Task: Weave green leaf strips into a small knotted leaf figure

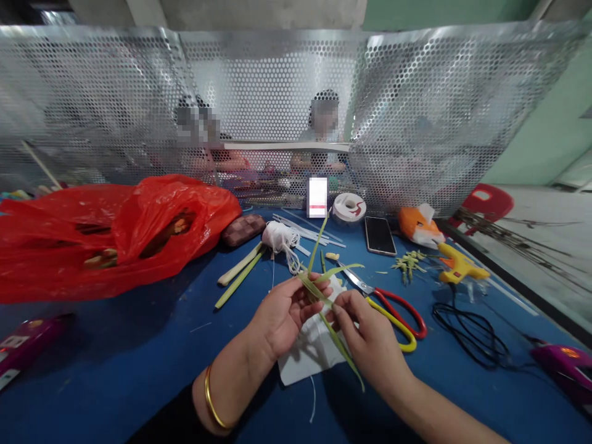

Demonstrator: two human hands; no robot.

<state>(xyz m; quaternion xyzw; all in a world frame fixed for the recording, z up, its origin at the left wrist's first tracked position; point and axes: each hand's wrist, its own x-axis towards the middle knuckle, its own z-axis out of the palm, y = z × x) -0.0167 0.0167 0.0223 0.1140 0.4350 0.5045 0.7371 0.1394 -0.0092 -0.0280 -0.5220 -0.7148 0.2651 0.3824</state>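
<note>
Long green leaf strips (340,342) cross one another between my two hands, above the table. My left hand (283,311), with a gold bangle at the wrist, pinches them where they cross. My right hand (365,330) is closed on the strips just right of that crossing, thumb against fingers. One strip end points up and away, another bends right, and a longer one hangs down toward me. Beneath the hands lies a white sheet (296,364). Scissors (393,311) with one red and one yellow handle rest right of my right hand, blades partly apart.
Left stands a red plastic bag (194,222), near a checkered case (243,230), white string (280,236) and cut stalks (240,277). Right are a phone (380,235), a tape roll (349,208), a tissue pack (420,227), a yellow glue gun (462,265) and its cable. Behind a perforated screen (277,80) sit people.
</note>
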